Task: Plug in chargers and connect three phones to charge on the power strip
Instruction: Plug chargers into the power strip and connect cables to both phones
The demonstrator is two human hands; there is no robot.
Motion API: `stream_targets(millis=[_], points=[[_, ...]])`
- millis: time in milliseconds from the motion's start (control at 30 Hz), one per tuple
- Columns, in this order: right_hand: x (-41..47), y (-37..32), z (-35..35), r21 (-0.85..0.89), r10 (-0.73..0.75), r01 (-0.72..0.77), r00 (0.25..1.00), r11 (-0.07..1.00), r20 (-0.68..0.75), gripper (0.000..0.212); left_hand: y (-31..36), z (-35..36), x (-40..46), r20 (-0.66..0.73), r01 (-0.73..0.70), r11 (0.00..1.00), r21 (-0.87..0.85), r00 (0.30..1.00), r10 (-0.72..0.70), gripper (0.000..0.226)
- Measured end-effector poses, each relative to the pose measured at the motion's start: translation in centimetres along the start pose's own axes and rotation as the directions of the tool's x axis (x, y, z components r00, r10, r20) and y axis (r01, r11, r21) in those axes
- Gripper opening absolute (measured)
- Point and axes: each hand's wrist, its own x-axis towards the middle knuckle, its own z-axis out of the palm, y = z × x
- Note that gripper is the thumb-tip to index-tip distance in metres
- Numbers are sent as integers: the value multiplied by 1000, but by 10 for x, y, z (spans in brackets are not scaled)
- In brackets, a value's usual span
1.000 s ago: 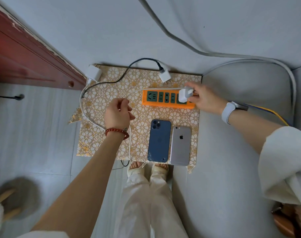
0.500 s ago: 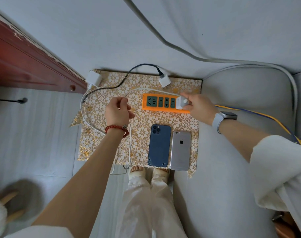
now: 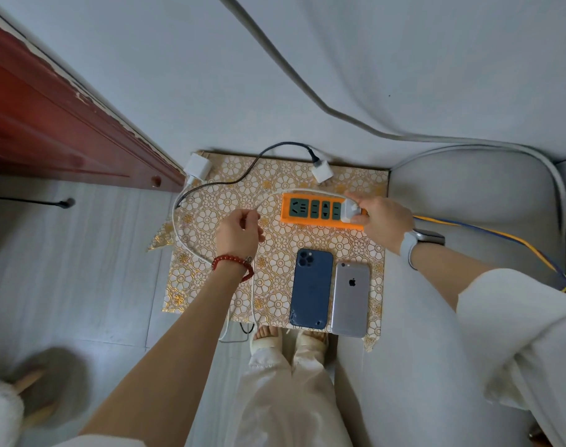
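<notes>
An orange power strip [image 3: 310, 211] lies on a gold flower-patterned mat [image 3: 210, 279]. My right hand [image 3: 385, 221] grips a white charger [image 3: 351, 210] at the strip's rightmost socket. My left hand [image 3: 239, 233] pinches that charger's thin white cable [image 3: 304, 190], which arcs over the strip's far edge. A blue phone [image 3: 310, 288] and a silver phone [image 3: 351, 298] lie face down side by side near the mat's front edge. Two more white chargers sit at the mat's back: one [image 3: 197, 166] at the left corner, one [image 3: 321, 173] with a black cable [image 3: 243, 179].
A red-brown wooden door frame [image 3: 65, 124] runs along the left. A grey cushion [image 3: 475, 201] lies to the right, with yellow and blue wires [image 3: 501, 237] over it. A thick white cable [image 3: 181, 240] loops off the mat's left side. My feet [image 3: 288, 340] stand at the mat's front edge.
My right hand has brought the white charger down from just above the strip onto its rightmost socket. My left hand stays on the cable, which now arcs over the strip.
</notes>
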Motion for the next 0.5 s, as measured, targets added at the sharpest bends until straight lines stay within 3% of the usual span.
stream_targets(millis=[133, 200, 267, 333, 367, 433, 500], points=[[-23, -8, 15, 252, 95, -83, 995, 964, -35, 60, -15, -6, -13, 6, 31, 979, 200, 999, -33, 28], [-48, -18, 24, 402, 169, -102, 976, 910, -134, 59, -17, -13, -20, 81, 52, 990, 132, 995, -63, 23], [-75, -32, 33, 545, 259, -127, 951, 829, -171, 43, -16, -22, -28, 213, 150, 989, -13, 966, -144, 17], [-101, -51, 40, 675, 326, -223, 945, 703, -26, 35, -12, -29, -38, 353, 331, 928, -173, 900, -255, 13], [-115, -62, 44, 712, 289, -272, 952, 647, 102, 38, -9, -31, -42, 417, 413, 878, -242, 861, -291, 12], [-143, -84, 55, 723, 81, -320, 935, 613, 345, 53, -1, -33, -48, 521, 529, 772, -352, 796, -307, 13], [-165, -106, 65, 706, -85, -318, 877, 632, 472, 58, 7, -33, -50, 583, 588, 684, -432, 760, -286, 15]])
